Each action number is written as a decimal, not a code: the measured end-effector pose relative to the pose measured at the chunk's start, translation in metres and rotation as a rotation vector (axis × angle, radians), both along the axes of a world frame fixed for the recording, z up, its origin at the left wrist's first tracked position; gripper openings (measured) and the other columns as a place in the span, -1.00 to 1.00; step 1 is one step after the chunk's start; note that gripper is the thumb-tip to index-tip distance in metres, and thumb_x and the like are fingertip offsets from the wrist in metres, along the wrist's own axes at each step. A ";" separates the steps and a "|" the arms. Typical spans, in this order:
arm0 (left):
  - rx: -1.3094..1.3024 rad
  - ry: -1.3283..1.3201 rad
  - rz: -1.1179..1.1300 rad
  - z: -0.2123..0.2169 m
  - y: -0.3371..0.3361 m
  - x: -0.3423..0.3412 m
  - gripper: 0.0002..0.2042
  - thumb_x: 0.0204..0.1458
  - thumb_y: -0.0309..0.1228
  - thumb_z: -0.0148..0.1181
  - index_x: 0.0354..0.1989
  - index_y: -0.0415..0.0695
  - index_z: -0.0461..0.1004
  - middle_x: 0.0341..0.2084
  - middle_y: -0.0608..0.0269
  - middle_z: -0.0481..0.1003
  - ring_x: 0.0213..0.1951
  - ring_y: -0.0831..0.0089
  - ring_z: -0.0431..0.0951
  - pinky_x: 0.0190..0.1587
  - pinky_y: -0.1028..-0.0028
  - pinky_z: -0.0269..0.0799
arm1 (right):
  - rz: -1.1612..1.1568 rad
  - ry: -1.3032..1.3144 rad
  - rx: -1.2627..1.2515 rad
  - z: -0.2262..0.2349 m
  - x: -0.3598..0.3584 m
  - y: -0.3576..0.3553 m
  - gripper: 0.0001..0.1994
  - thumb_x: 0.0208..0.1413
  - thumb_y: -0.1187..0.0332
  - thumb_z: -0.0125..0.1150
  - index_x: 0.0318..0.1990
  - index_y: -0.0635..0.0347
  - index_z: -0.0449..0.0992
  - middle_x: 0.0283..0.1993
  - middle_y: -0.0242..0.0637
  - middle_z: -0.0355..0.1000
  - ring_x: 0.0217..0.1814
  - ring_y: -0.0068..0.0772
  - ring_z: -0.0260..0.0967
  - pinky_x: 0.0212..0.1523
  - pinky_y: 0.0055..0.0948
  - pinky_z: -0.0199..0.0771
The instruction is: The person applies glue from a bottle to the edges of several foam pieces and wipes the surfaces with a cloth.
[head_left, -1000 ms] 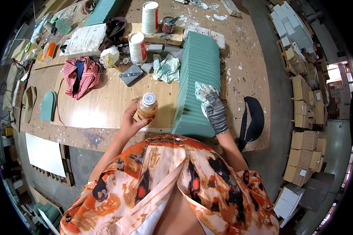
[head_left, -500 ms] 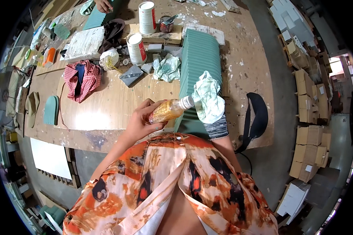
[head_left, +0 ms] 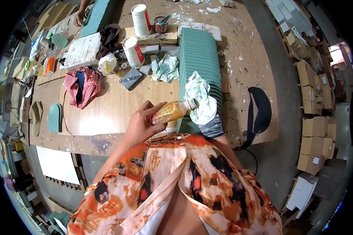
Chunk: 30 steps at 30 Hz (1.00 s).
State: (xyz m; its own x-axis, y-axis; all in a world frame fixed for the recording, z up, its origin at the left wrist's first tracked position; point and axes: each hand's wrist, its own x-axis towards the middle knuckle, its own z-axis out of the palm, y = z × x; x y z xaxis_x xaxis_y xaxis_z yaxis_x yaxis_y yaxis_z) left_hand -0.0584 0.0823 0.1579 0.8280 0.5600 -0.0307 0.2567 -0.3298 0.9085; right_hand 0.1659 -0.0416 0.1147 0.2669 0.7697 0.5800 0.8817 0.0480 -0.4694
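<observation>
My left hand (head_left: 140, 122) is wrapped round a clear plastic bottle (head_left: 170, 112) holding amber liquid. The bottle lies tilted nearly sideways, its white neck end touching a stained white-green cloth (head_left: 201, 98). That cloth covers my right hand (head_left: 211, 128), which wears a grey striped knit sleeve or glove; its fingers are hidden beneath the cloth. Under the cloth and right hand runs a long row of green ridged pieces (head_left: 199, 51), packed face to face with rounded tops. A second crumpled cloth (head_left: 165, 68) rests left of the row.
Two white-and-red cans (head_left: 133, 53) and a small paint tin (head_left: 161, 26) stand further back. A grey block (head_left: 131, 79), a red checked cloth (head_left: 83, 87) and green rounded pieces (head_left: 55, 117) lie leftward. On the right is a black pouch with strap (head_left: 259, 111). Another person's hand (head_left: 79, 18) works far left.
The cloth in my right hand has shifted slightly left and the bottle's mouth now meets it. The bottle tilts less upward. The other person's hand has moved left and down.
</observation>
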 end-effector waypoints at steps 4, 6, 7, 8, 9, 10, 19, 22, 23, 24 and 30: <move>0.050 0.035 0.000 0.005 -0.001 -0.001 -0.37 -0.17 -0.44 0.39 0.22 -0.10 0.46 -0.42 0.16 0.29 -0.51 0.38 0.37 -0.38 0.38 0.38 | 0.007 0.072 -0.011 -0.001 -0.003 0.000 -0.39 -0.30 0.40 0.25 0.08 0.23 0.40 -0.28 -0.14 0.50 -0.34 0.06 0.47 -0.31 -0.13 0.52; 0.062 0.048 0.001 0.012 -0.001 -0.002 -0.37 -0.17 -0.44 0.40 0.22 -0.10 0.46 -0.42 0.16 0.30 -0.51 0.36 0.38 -0.38 0.38 0.39 | 0.031 0.027 -0.018 0.001 -0.002 0.001 -0.31 -0.28 0.42 0.26 0.17 0.33 0.31 -0.28 -0.15 0.48 -0.35 0.06 0.41 -0.30 -0.12 0.46; 0.075 0.061 0.003 0.014 -0.001 -0.002 -0.37 -0.17 -0.44 0.40 0.22 -0.10 0.46 -0.41 0.15 0.30 -0.51 0.35 0.38 -0.38 0.37 0.39 | 0.056 -0.016 -0.024 0.002 -0.002 0.001 -0.22 -0.25 0.44 0.26 0.26 0.42 0.21 -0.28 -0.16 0.45 -0.35 0.06 0.35 -0.30 -0.12 0.40; 0.076 0.061 0.003 0.014 -0.002 -0.002 -0.37 -0.17 -0.44 0.40 0.22 -0.10 0.46 -0.41 0.15 0.30 -0.51 0.35 0.38 -0.38 0.37 0.39 | 0.055 -0.016 -0.024 0.001 -0.002 0.001 -0.22 -0.25 0.44 0.26 0.26 0.42 0.21 -0.28 -0.16 0.45 -0.35 0.06 0.35 -0.30 -0.12 0.40; 0.058 0.060 0.012 0.014 -0.003 -0.003 -0.36 -0.17 -0.44 0.41 0.22 -0.10 0.46 -0.41 0.15 0.31 -0.50 0.34 0.39 -0.38 0.36 0.40 | 0.068 0.017 -0.012 0.000 -0.001 0.001 -0.23 -0.26 0.45 0.26 0.24 0.42 0.22 -0.30 -0.15 0.45 -0.36 0.06 0.36 -0.32 -0.11 0.41; 0.041 0.059 0.022 0.014 -0.003 -0.003 -0.36 -0.17 -0.44 0.41 0.22 -0.10 0.46 -0.40 0.15 0.32 -0.50 0.32 0.40 -0.37 0.36 0.41 | 0.080 0.049 -0.001 -0.002 -0.001 0.000 -0.24 -0.28 0.46 0.27 0.23 0.42 0.23 -0.32 -0.15 0.45 -0.37 0.06 0.37 -0.33 -0.10 0.41; 0.103 0.107 -0.004 0.027 -0.002 -0.004 -0.36 -0.16 -0.43 0.42 0.23 -0.09 0.45 -0.40 0.12 0.32 -0.48 0.27 0.43 -0.35 0.34 0.42 | 0.104 -0.013 0.047 0.001 -0.003 0.003 -0.27 -0.25 0.48 0.28 0.21 0.44 0.24 -0.33 -0.12 0.46 -0.37 0.09 0.40 -0.35 -0.08 0.42; 0.117 0.128 -0.005 0.028 -0.002 -0.005 -0.37 -0.15 -0.43 0.42 0.22 -0.09 0.45 -0.40 0.12 0.33 -0.47 0.26 0.43 -0.34 0.34 0.42 | 0.078 0.020 0.053 -0.005 -0.003 0.004 -0.29 -0.23 0.46 0.28 0.20 0.44 0.25 -0.32 -0.13 0.46 -0.35 0.08 0.40 -0.33 -0.08 0.42; 0.117 0.129 -0.006 0.029 -0.002 -0.005 -0.37 -0.15 -0.43 0.42 0.22 -0.09 0.45 -0.40 0.12 0.33 -0.47 0.26 0.43 -0.34 0.34 0.42 | 0.077 0.020 0.053 -0.005 -0.004 0.004 -0.29 -0.23 0.46 0.28 0.20 0.44 0.25 -0.32 -0.13 0.46 -0.35 0.08 0.40 -0.33 -0.08 0.42; 0.119 0.121 0.000 0.028 -0.002 -0.006 -0.37 -0.15 -0.43 0.42 0.22 -0.09 0.45 -0.40 0.12 0.33 -0.47 0.26 0.43 -0.34 0.34 0.42 | 0.048 0.017 0.032 -0.006 -0.004 0.004 -0.38 -0.28 0.40 0.30 0.07 0.31 0.35 -0.29 -0.17 0.48 -0.34 0.05 0.43 -0.31 -0.10 0.47; 0.132 0.110 -0.001 0.026 -0.001 -0.006 -0.38 -0.15 -0.42 0.42 0.21 -0.10 0.46 -0.40 0.12 0.32 -0.46 0.26 0.43 -0.33 0.34 0.41 | 0.050 -0.041 0.024 -0.014 -0.001 0.004 -0.51 -0.31 0.35 0.31 -0.07 0.17 0.47 -0.26 -0.21 0.50 -0.33 0.00 0.47 -0.29 -0.14 0.52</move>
State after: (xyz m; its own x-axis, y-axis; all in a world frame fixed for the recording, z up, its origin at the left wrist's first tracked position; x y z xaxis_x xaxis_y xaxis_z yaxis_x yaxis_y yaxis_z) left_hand -0.0645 0.0815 0.1837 0.8243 0.5642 -0.0472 0.3514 -0.4446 0.8239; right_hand 0.1644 -0.0373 0.1010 0.2041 0.7671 0.6082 0.8964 0.1032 -0.4310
